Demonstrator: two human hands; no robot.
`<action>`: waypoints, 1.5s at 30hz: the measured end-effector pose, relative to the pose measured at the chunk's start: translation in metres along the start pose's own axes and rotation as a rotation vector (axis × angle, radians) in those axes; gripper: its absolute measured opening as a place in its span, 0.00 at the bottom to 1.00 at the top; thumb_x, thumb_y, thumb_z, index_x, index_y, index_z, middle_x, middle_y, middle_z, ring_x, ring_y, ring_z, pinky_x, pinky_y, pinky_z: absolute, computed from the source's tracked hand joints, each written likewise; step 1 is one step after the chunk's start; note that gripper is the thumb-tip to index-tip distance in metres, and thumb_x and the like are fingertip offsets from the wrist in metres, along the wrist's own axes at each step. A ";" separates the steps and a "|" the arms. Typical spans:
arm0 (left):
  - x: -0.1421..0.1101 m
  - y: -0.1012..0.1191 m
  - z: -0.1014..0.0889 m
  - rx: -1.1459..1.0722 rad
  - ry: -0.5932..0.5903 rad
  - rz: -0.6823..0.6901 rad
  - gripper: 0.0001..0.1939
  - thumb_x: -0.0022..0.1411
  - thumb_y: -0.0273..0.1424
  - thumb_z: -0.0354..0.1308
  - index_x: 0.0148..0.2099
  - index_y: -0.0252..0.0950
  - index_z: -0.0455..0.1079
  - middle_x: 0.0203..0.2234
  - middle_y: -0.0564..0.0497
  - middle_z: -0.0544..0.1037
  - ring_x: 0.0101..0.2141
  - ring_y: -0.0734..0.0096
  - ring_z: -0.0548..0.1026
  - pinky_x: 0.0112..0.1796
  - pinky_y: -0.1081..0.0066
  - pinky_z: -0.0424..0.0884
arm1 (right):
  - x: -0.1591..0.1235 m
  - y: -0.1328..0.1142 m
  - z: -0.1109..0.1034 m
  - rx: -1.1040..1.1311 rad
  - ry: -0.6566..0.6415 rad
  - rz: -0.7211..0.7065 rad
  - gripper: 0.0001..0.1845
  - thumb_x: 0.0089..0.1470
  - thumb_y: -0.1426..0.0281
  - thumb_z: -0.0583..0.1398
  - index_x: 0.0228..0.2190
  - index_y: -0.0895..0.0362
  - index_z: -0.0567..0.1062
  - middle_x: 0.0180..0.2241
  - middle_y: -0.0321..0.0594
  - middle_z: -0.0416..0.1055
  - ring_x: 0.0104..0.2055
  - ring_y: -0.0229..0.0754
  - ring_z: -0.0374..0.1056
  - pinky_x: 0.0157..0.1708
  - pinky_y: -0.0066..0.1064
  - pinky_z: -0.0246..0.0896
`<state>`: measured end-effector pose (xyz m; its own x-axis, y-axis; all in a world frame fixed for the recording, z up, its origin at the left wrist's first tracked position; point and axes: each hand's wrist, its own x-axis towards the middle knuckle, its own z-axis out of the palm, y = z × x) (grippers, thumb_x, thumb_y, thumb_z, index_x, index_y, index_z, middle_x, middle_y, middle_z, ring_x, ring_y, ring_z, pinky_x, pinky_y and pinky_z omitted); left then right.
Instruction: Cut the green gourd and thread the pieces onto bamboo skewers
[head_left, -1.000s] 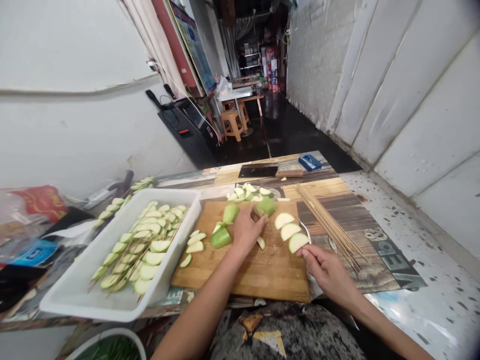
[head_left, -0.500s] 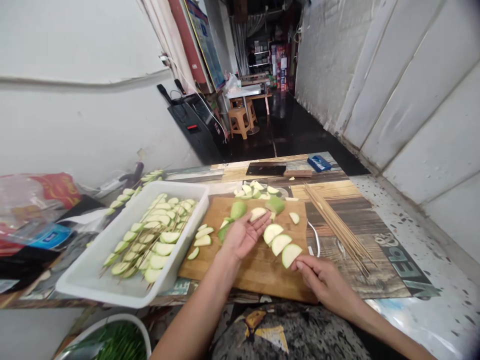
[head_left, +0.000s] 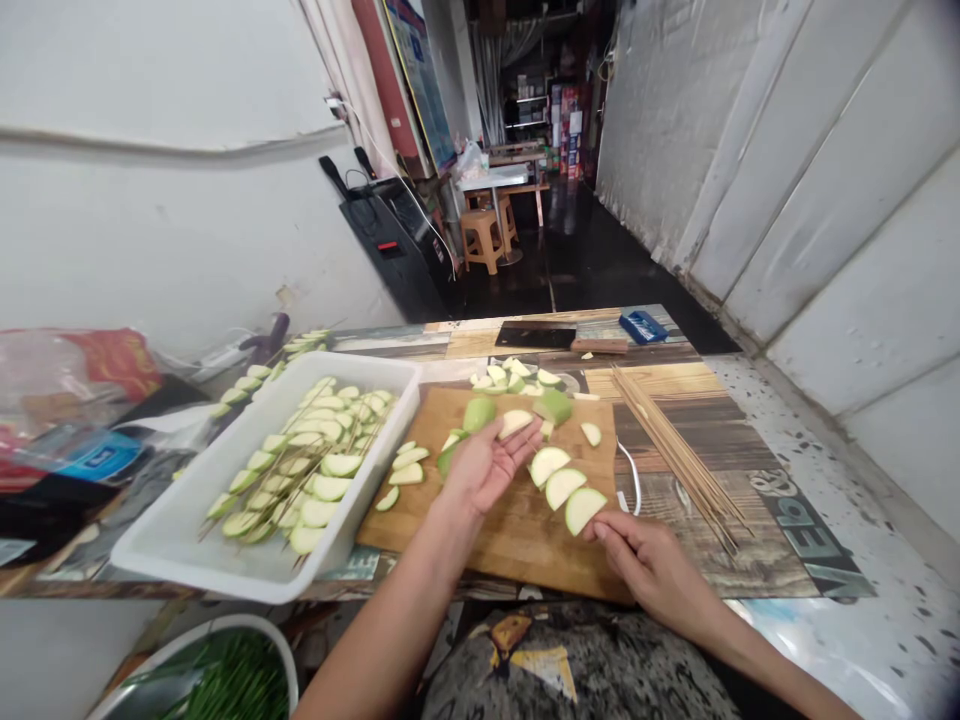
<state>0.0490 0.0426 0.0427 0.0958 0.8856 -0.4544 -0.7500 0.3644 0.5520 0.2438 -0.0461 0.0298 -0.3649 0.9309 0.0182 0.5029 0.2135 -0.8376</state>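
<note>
My right hand [head_left: 649,560] is closed round the near end of a skewer threaded with three pale, green-skinned half-round vegetable slices [head_left: 565,488], held above the wooden cutting board [head_left: 525,545]. Palm up, my left hand [head_left: 491,468] has its fingers stretched toward the skewered slices. A loose slice [head_left: 516,423] shows just beyond its fingers; I cannot tell whether the thumb touches it. Larger green chunks [head_left: 553,406] and more cut slices [head_left: 409,472] lie on the board. To the left, a white plastic tub [head_left: 142,550] contains several filled skewers [head_left: 322,460].
Bare wooden skewers [head_left: 675,455] lie right of the board. Behind it are a cleaver [head_left: 536,335], a blue packet [head_left: 642,326] and a heap of cut pieces [head_left: 517,375]. A bowl of green stalks [head_left: 232,680] stands below the table edge at left.
The view has shifted slightly. Both hands keep nearly the same pose, and the three slices remain on the skewer in my right hand.
</note>
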 end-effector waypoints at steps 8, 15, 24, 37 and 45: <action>-0.001 -0.001 0.001 -0.001 0.021 0.034 0.09 0.60 0.22 0.46 0.40 0.23 0.64 0.42 0.28 0.72 0.45 0.53 0.71 0.43 0.60 0.71 | -0.002 0.000 0.001 0.000 0.003 0.006 0.14 0.58 0.67 0.48 0.29 0.57 0.71 0.22 0.34 0.67 0.22 0.35 0.60 0.24 0.24 0.52; -0.001 -0.002 0.003 0.009 0.018 0.030 0.08 0.60 0.22 0.46 0.40 0.22 0.64 0.42 0.27 0.72 0.45 0.53 0.71 0.44 0.61 0.71 | -0.001 -0.002 0.000 0.002 0.012 0.001 0.14 0.57 0.68 0.48 0.28 0.57 0.71 0.22 0.35 0.68 0.23 0.36 0.61 0.24 0.24 0.53; -0.002 -0.004 0.004 0.017 0.004 0.022 0.08 0.59 0.22 0.47 0.39 0.23 0.64 0.43 0.28 0.72 0.46 0.53 0.71 0.45 0.61 0.70 | -0.002 -0.001 0.000 0.014 0.012 0.011 0.15 0.58 0.67 0.48 0.29 0.58 0.71 0.23 0.35 0.69 0.24 0.36 0.62 0.25 0.25 0.53; -0.005 -0.009 0.008 0.071 0.001 0.109 0.05 0.58 0.20 0.48 0.35 0.27 0.65 0.39 0.34 0.75 0.43 0.53 0.73 0.44 0.56 0.69 | 0.000 0.000 0.002 -0.025 0.016 0.008 0.14 0.57 0.68 0.47 0.29 0.57 0.71 0.23 0.35 0.69 0.24 0.37 0.63 0.25 0.25 0.53; 0.002 -0.008 0.014 0.082 0.143 0.101 0.06 0.58 0.28 0.52 0.35 0.29 0.65 0.34 0.37 0.76 0.37 0.56 0.76 0.40 0.58 0.73 | 0.001 -0.001 0.004 -0.045 0.009 -0.029 0.15 0.58 0.67 0.47 0.29 0.57 0.71 0.22 0.35 0.68 0.24 0.37 0.62 0.25 0.26 0.53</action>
<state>0.0642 0.0455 0.0467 -0.0757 0.8708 -0.4858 -0.6948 0.3034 0.6521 0.2395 -0.0462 0.0283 -0.3727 0.9268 0.0469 0.5273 0.2532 -0.8111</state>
